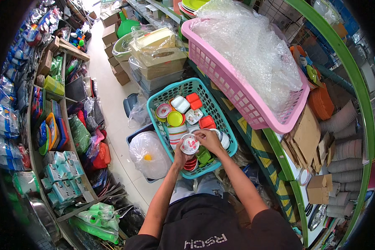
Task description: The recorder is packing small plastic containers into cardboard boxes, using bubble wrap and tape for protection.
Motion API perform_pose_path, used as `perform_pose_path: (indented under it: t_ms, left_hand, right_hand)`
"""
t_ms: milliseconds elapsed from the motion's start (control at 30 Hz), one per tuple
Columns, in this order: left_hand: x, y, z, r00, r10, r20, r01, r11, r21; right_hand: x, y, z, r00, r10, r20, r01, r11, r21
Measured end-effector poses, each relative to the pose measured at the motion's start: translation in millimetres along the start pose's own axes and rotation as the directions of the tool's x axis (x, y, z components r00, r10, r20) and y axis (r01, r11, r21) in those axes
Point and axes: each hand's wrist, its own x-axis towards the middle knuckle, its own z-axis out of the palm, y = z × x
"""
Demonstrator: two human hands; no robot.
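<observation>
A small white bowl with a red floral print [190, 145] is held over the turquoise plastic basket [230, 125]. My left hand [180, 158] grips it from below and the left. At its upper right rim are the fingertips of my right hand [210, 140]. Inside the basket, a stack of small dishes with coloured rims [177, 134] stands beside my left hand. Farther back lie a yellow-green dish [175, 118], a pink-rimmed dish [163, 110] and red divided dishes [207, 122]. Green dishes [203, 155] sit beneath my right wrist, with red dishes [191, 164] beside them.
A pink basket [228, 90] holding bubble wrap [247, 53] rests on the shelf at the right. Left of the turquoise basket sits a plastic-wrapped bundle [148, 153]. Bagged containers [162, 61] are stacked behind. Goods-filled shelving [67, 118] lines the aisle's left side.
</observation>
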Motion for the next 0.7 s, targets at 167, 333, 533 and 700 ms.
perform_pose_path:
  t_ms: [167, 333, 533, 700]
  left_hand:
    - [3, -6, -9, 0.999, -0.026, -0.027, 0.027, 0.999, 0.033]
    - [5, -8, -12, 0.995, -0.066, -0.073, 0.066, 0.998, -0.001]
    - [6, -9, -8, 0.993, -0.060, -0.098, 0.061, 0.998, 0.009]
    - [6, -7, -10, 0.995, -0.071, -0.069, 0.071, 0.997, 0.000]
  right_hand:
    - [-1, -3, -1, 0.993, -0.116, -0.010, 0.114, 0.987, -0.110]
    - [5, 25, -10, 0.995, 0.016, -0.100, -0.049, 0.938, -0.342]
    - [9, 53, -5, 0.998, 0.038, -0.047, -0.058, 0.825, -0.563]
    - [11, 46, -8, 0.988, 0.149, -0.026, -0.142, 0.847, -0.512]
